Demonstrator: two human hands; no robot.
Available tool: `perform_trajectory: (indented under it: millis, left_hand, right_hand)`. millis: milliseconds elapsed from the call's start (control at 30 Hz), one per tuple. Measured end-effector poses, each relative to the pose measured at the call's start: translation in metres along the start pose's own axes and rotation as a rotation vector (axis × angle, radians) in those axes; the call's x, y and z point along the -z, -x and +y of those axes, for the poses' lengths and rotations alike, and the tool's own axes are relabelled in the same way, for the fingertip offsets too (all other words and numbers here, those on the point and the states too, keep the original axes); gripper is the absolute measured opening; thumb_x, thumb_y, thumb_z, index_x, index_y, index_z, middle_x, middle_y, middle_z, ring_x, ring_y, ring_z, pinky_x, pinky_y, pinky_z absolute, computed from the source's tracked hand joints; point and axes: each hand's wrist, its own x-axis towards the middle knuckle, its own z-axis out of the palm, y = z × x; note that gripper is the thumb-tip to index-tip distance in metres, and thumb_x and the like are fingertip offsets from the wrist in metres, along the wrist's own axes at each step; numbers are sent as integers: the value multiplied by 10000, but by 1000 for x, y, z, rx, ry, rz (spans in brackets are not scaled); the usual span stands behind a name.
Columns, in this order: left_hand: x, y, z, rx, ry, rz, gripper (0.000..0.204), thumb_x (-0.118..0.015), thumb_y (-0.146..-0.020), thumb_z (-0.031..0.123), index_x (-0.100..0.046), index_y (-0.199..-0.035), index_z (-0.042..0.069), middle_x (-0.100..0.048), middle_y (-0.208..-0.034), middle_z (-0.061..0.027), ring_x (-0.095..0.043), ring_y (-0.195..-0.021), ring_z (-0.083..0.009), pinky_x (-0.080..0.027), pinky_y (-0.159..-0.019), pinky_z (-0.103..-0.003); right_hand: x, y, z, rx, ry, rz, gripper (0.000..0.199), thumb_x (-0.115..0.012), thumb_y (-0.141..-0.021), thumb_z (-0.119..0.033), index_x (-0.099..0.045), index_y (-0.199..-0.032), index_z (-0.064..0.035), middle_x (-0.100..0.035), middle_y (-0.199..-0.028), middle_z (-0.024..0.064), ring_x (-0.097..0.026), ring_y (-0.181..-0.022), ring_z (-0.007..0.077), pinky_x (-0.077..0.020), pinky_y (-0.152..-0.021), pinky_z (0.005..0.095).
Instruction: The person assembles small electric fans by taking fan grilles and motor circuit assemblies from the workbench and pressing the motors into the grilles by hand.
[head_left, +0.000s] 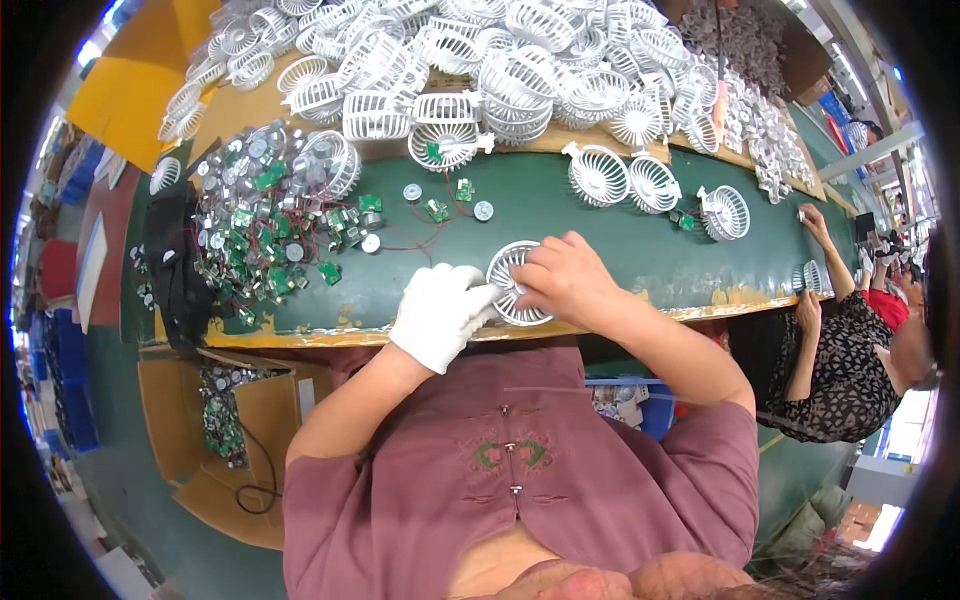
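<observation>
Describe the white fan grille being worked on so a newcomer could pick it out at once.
Start at the green work surface and follow its near yellow edge to the middle. There a round white slatted fan grille lies between a white-gloved left hand and a bare right hand. It alone is held; the other grilles lie farther back, untouched.

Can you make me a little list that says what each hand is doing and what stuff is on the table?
left hand: in a white glove, touching the white fan grille
right hand: bare, lying over the same grille
surface: green table
near left: heap of small motors and green circuit boards
far side: big pile of white fan cages
loose on the green: three more white grilles
right edge: another person's hand reaching onto the table
below left: cardboard box with more parts
</observation>
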Motion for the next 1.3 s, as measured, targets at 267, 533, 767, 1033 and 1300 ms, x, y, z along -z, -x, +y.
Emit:
perform_trajectory:
  millis: [267, 533, 767, 1033, 1300]
  left_hand:
    - [-4, 5, -1, 43, 85, -38, 303, -697, -743, 220, -660, -1042, 188, -598, -913, -36, -581, -805, -243, -475, -687, -367]
    - [-1, 3, 3, -3, 33, -50, 330, -694, -744, 210, -659, -1071, 179, -599, -917, -29, -575, -787, -244, -471, -676, -366]
    - [-5, 8, 6, 15, 51, -4, 334, -691, -749, 231, -658, -1076, 174, -598, -916, -33, -573, -787, -242, -473, -675, -368]
    - [-12, 13, 14, 58, -11, 13, 264, -637, -800, 298, -636, -1026, 162, -560, -852, -38, -565, -762, -233, -468, -640, -365]
    - [-21, 18, 16, 44, 40, 138, 236, -631, -805, 319, -627, -976, 156, -535, -809, -31, -561, -738, -226, -463, -631, -374]
  right_hand:
    - [-13, 38, -16, -34, -91, 264, 524, -703, -744, -374, -588, -1175, -98, -575, -1178, 66, -579, -931, 223, -394, -934, 445]
    - [-10, 37, -37, -109, 113, 149, 582, -710, -732, -370, -569, -1189, -38, -559, -1202, 101, -567, -970, 216, -388, -963, 469]
    - [-36, 48, -38, -160, -28, 339, 681, -776, -628, -196, -544, -1254, -59, -550, -1228, 141, -556, -1037, 263, -419, -899, 452]
    - [-28, 42, -54, -202, 101, 244, 681, -759, -658, -173, -514, -1277, -30, -549, -1232, 138, -562, -978, 262, -419, -849, 439]
    - [-45, 51, -45, -171, -35, 496, 480, -762, -648, -118, -623, -1093, -4, -610, -1118, 147, -598, -900, 301, -460, -757, 380]
